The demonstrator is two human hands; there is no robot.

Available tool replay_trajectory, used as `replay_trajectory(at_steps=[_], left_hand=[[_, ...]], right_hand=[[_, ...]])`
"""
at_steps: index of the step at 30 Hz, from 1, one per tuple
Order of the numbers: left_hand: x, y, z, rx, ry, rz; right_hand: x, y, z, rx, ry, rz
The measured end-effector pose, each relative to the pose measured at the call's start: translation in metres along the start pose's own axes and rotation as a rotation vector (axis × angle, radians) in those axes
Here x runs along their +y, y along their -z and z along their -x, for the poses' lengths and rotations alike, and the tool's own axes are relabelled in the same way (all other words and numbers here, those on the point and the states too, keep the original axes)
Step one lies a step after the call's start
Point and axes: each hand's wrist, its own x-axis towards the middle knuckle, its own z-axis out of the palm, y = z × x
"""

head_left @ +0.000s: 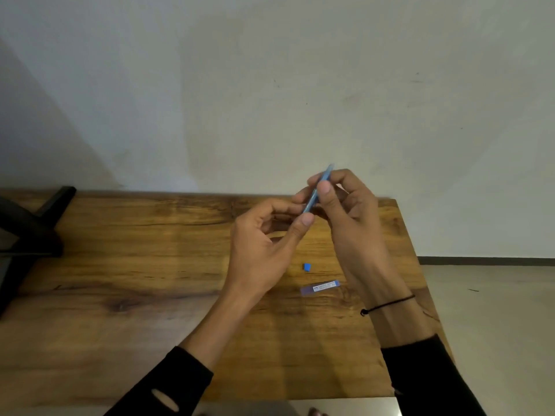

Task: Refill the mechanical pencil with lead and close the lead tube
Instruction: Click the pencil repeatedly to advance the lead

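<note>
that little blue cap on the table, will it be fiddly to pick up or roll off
The blue cap looks tiny beside the hands, so it is probably very light and needs a fingertip pinch. It seems blocky rather than round, so it likely slides, not rolls. It sits well in from the table edge, so a nudge shouldn't drop it.

The bench (150,265) below the grip is brown wood, grained, with a soft sheen. The pencil (315,193) pinched there looks like smooth blue plastic. Under it lie a clear plastic lead tube (321,287) and a blue plastic cap (306,267).
</note>
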Motion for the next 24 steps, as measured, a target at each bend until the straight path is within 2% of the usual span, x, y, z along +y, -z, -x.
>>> replay_trajectory(at_steps=[5, 7, 11, 18, 24], left_hand=[[0.037, 0.001, -0.007, 0.114, 0.02, 0.118], [0.055, 0.007, -0.013, 0.172, -0.002, 0.167], [0.09, 0.018, -0.018, 0.251, -0.051, 0.182], [0.125, 0.014, -0.003, 0.208, -0.169, 0.135], [0.141, 0.014, 0.005, 0.179, -0.194, 0.135]], right_hand=[[-0.063, 0.009, 0.001, 0.049, -0.12, -0.629], [-0.09, 0.016, 0.005, 0.055, -0.145, -0.766], [-0.139, 0.026, 0.016, 0.081, -0.087, -0.855], [-0.196, 0.023, 0.037, 0.132, -0.049, -0.852], [-0.223, 0.02, 0.048, 0.121, -0.069, -0.78]])
